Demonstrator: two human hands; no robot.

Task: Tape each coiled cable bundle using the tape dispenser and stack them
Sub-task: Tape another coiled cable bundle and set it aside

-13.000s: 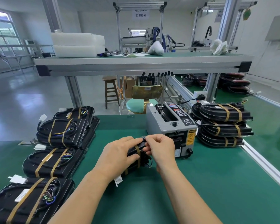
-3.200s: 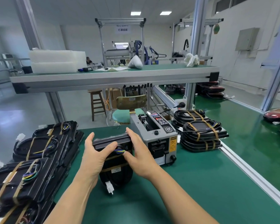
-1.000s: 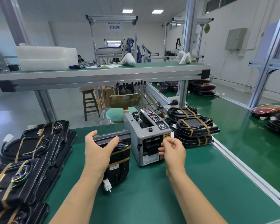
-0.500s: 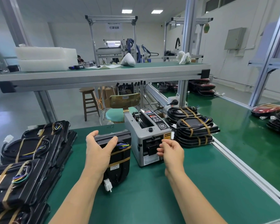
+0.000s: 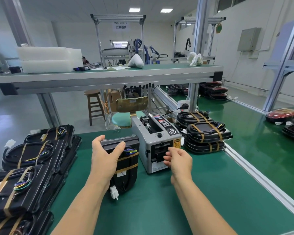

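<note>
A black coiled cable bundle [image 5: 127, 167] stands on edge on the green table [image 5: 159, 212], with two brown tape bands around it and a white connector [image 5: 114, 194] hanging at its bottom. My left hand [image 5: 105, 156] grips its top edge. Right beside it sits the grey tape dispenser [image 5: 157, 133]. My right hand [image 5: 178, 161] is at the dispenser's front outlet, fingers curled and pinching there; the tape strip is hidden behind the fingers. Taped bundles lie stacked at the left [image 5: 32, 153] and at the right [image 5: 205, 136].
An aluminium rail [image 5: 261, 184] borders the table on the right, with another green surface beyond it. A raised shelf [image 5: 109, 77] spans the back. A stool [image 5: 93, 106] and a chair [image 5: 126, 116] stand behind the table.
My right hand has slid slightly down and toward me at the dispenser's outlet. My left hand keeps the bundle upright in the same place.
</note>
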